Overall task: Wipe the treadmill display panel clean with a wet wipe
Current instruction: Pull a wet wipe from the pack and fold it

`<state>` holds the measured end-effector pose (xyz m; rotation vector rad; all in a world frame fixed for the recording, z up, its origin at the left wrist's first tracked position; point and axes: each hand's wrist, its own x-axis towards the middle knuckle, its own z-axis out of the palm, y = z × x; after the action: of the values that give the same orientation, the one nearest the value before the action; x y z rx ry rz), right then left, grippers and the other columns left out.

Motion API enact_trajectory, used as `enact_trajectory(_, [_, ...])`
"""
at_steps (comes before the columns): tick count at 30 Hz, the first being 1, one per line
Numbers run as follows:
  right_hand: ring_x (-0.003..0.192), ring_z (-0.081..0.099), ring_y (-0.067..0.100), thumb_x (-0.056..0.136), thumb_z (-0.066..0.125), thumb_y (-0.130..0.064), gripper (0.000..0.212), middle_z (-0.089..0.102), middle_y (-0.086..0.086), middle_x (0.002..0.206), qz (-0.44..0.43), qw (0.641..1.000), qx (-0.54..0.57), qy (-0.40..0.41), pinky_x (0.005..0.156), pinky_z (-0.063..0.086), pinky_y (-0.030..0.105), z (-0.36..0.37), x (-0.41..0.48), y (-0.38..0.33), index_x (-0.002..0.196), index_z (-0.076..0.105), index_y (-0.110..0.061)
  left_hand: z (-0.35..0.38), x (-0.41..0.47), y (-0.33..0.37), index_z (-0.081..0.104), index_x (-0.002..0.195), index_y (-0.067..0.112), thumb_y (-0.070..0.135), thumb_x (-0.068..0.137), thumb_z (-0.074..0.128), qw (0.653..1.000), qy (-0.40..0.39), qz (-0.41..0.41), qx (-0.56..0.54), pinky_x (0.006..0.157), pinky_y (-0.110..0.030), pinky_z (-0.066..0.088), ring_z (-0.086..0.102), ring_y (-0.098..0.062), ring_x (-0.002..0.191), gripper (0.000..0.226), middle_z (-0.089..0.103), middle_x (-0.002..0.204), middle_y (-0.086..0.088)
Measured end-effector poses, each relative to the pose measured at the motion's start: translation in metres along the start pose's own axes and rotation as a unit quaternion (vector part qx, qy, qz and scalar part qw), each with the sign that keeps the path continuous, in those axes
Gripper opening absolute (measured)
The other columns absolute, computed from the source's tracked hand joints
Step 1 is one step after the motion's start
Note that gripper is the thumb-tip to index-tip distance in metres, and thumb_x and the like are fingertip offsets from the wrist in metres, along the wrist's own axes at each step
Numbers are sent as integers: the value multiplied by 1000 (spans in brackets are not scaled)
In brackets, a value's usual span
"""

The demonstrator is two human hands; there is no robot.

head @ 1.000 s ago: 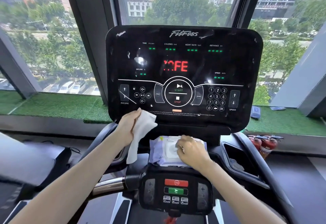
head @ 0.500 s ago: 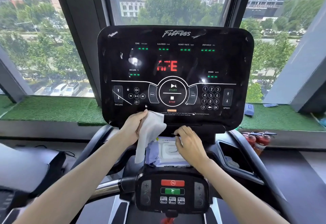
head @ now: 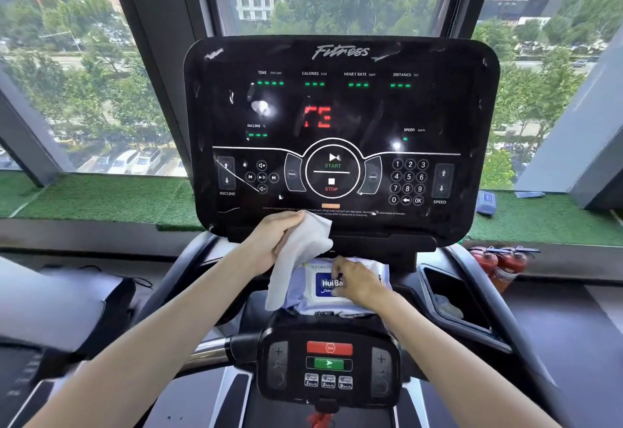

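6 o'clock, nearest you: control pod (head: 328, 365) on the handlebar, red and green keys up.

Just beyond it: pack (head: 323, 287) lying flat, blue label showing. Your right hand (head: 357, 284) lies on it, fingers bent, tips at the label's top edge. Cannot tell whether they pinch the flap or press it.

Toward 11 o'clock from the pack: your left hand (head: 269, 245) grips the wipe (head: 300, 252), bunched, with a loose tail hanging toward 6 over the pack's left edge. The wipe's top touches the panel's bottom strip, left of centre, just below the warning text.

Panel (head: 340, 107): upright and tilted back, long axis 9 to 3. All of it lies toward 12 from your left fingers, so that hand is the nearer one. A white smear (head: 261, 107) sits at 11 from the wipe, and there are streaks by the incline keys.

Change against the earlier frames: the pack showed its white opening, now the label covers it. The wipe has moved toward 3 along the bottom strip. The red readout shows different segments.
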<state>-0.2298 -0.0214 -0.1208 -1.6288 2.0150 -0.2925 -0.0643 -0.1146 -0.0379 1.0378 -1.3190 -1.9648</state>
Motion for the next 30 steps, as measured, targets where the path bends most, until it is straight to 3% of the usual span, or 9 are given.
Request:
enact_trajectory(6, [77,50,17,74,75,-16,33,54,2,88,13,998,34,-43,65,36,25,-7,4,-1,91,46,-17,-5,-2,3,68,88,11,22,91,59,994,-26,16,101,59,-23,40,55,-14,66,14,62,75,-3])
enact_trajectory(9, [77,60,14,81,71,-19,26,61,-2,87,13,965,246,-86,70,46,22,-31,-8,-20,102,56,-17,-3,-9,11,68,97,8,16,93,57,984,-45,31,169,55,-19,41,57,-10,67,15,64,77,0])
enact_trajectory(11, [78,65,12,87,64,-25,14,68,-2,84,-16,931,363,-32,71,48,18,-59,-16,-34,99,61,-18,-1,-15,21,65,102,5,12,94,54,982,-76,29,171,51,-16,40,57,-6,60,15,64,71,2])
enact_trajectory(15, [93,63,10,83,69,-21,33,67,1,104,-120,918,375,47,81,50,21,-97,-19,-41,115,62,-19,7,-23,44,63,100,7,9,95,51,968,-157,38,195,40,-9,29,40,0,41,13,55,56,10])
enact_trajectory(17, [84,63,9,80,71,-11,21,69,2,96,-139,915,374,58,76,51,20,-101,-18,-40,100,68,-17,15,-24,53,66,100,10,10,93,56,947,-173,52,267,42,-11,29,41,-2,47,12,56,64,5])
enact_trajectory(19, [70,59,7,81,68,-4,15,67,1,77,-138,913,370,99,67,49,22,-109,-18,-40,79,72,-18,19,-22,59,67,102,8,9,89,61,928,-116,75,347,50,-12,39,54,-3,60,15,63,78,0])
enact_trajectory(22, [58,55,12,90,57,-5,37,60,-1,59,-110,897,416,98,65,54,35,-124,-18,-38,57,67,-19,14,-21,63,69,95,9,10,87,64,916,2,107,387,56,-13,43,59,-2,67,10,67,78,2])
enact_trajectory(27, [73,60,20,96,49,-22,30,62,11,81,-103,864,487,72,67,54,38,-138,-23,-40,92,64,3,11,-35,67,67,78,8,21,91,61,950,28,77,300,51,-17,43,53,-5,59,19,59,65,5])
enact_trajectory(30, [68,58,21,95,48,-18,25,60,10,77,-85,858,500,81,57,52,35,-139,-22,-47,86,62,1,17,-34,70,65,74,9,28,88,64,963,119,71,231,53,-22,46,58,-15,62,24,61,67,-2])
